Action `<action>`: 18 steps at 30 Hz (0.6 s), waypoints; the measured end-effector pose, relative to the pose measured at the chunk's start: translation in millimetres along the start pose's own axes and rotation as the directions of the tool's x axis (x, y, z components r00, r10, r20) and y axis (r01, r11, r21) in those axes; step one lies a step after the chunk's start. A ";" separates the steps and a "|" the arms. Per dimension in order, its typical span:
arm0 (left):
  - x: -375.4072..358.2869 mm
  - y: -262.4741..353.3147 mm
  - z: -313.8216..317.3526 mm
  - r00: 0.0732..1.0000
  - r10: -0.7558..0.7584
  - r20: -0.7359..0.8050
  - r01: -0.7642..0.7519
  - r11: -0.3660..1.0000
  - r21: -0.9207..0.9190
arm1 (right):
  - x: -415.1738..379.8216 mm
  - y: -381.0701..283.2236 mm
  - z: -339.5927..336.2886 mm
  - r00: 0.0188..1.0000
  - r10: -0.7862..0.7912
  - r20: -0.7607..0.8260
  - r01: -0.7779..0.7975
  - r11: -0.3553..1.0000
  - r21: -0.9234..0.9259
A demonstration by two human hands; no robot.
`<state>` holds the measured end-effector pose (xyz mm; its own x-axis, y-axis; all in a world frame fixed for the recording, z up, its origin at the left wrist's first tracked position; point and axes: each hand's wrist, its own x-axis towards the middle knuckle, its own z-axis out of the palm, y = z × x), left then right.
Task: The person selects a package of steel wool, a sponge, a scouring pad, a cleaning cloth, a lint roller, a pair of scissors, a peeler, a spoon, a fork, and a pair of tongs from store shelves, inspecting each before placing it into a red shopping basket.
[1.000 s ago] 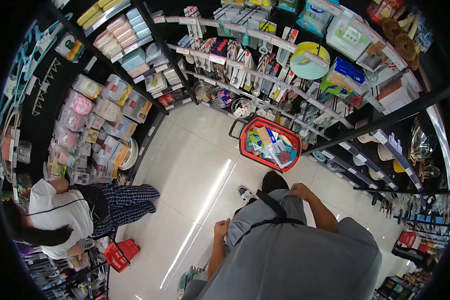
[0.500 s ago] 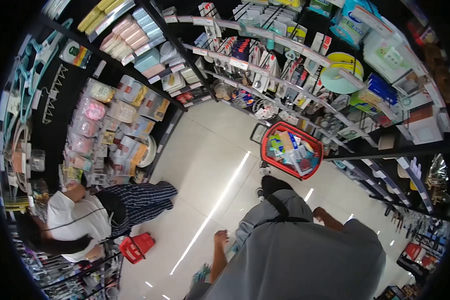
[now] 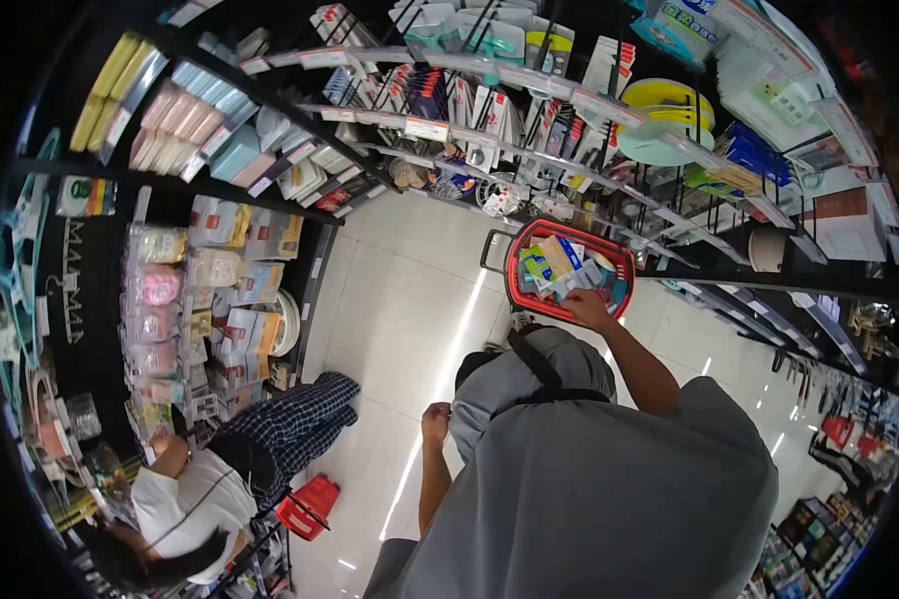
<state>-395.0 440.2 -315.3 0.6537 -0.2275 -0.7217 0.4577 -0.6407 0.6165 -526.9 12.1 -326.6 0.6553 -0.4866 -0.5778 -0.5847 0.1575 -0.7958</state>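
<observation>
My right hand (image 3: 586, 305) reaches over the near side of a red shopping basket (image 3: 512, 272) on the floor. Its fingers are slightly bent and apart, just above the packaged goods inside; whether they touch a pack is too small to tell. Among the goods are a green-and-blue pack (image 3: 537, 265) and a tan-and-blue pack (image 3: 561, 257). The basket's dark handle (image 3: 487, 252) hangs to its left side. My left hand (image 3: 436, 424) hangs low by my left leg, its fingers loosely curled, with nothing seen in them.
Shelves with hanging kitchen goods (image 3: 489, 125) run along the front and right. At left, another person (image 3: 195, 504) in a white top stands at a rack of packaged goods (image 3: 160, 290), with a second red basket (image 3: 308, 506) close by. Pale tiled floor (image 3: 380, 290) lies between.
My right hand has moved forward from my side to the red basket. My left hand has risen slightly and curled. My body leans forward, and the view has shifted.
</observation>
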 end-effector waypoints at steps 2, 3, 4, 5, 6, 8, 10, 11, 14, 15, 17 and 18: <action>9.6 -8.9 -10.7 1.000 -0.009 0.009 0.008 0.999 0.033 | -6.3 17.8 -5.0 0.981 0.191 -0.024 -0.191 0.982 0.011; 17.3 -20.6 -15.2 0.998 -0.056 0.021 0.056 0.998 -0.001 | -9.1 51.4 -7.1 0.977 0.212 -0.024 -0.213 0.977 -0.020; 21.4 -19.4 -19.1 0.998 -0.060 0.028 0.060 0.998 0.001 | -9.4 90.5 -9.6 0.988 0.148 0.048 -0.115 0.901 -0.419; 27.2 -16.0 -22.1 0.995 -0.089 0.033 0.088 0.995 0.045 | -12.1 130.9 -13.5 0.983 0.118 0.140 0.026 0.671 -0.741; 33.8 -12.4 -24.8 0.992 -0.118 0.038 0.114 0.990 0.088 | -29.1 174.9 -17.8 0.959 -0.017 0.282 0.265 0.406 -0.875; 65.5 -24.4 -31.3 0.999 -0.037 0.013 0.036 0.996 0.078 | -60.8 230.9 -18.3 0.887 0.453 0.093 -0.267 0.667 -0.696; 96.5 26.5 -39.9 0.997 -0.068 0.040 0.060 0.983 0.175 | -105.6 206.5 -10.6 0.850 0.526 -0.042 -0.466 0.711 -0.526; 145.7 0.9 -45.5 0.986 0.169 0.012 -0.163 0.928 0.335 | -115.3 196.3 -4.7 0.549 0.836 -0.005 -0.823 0.541 0.173; 237.4 83.4 -51.8 0.830 0.555 0.054 -0.513 0.723 0.464 | -140.7 124.9 35.9 0.529 0.826 -0.196 -0.815 0.558 0.155; 263.0 130.2 -53.9 0.872 0.481 0.088 -0.477 0.796 0.373 | -153.6 171.9 33.2 0.638 0.749 0.177 -0.619 0.363 0.696; 341.3 184.5 -50.7 0.751 0.653 0.099 -0.612 0.631 0.477 | -160.2 126.4 84.9 0.984 0.158 -0.085 -0.158 0.987 0.006; 371.7 223.7 -47.9 0.750 0.660 0.044 -0.602 0.652 0.461 | -155.2 122.6 109.4 0.982 0.160 -0.104 -0.164 0.986 -0.029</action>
<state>-20.8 247.5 -430.6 0.7655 -0.6261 -0.1481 -0.3724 -0.6189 0.6916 -648.0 200.9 -354.3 0.5002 -0.5415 -0.6757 -0.6976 0.2103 -0.6849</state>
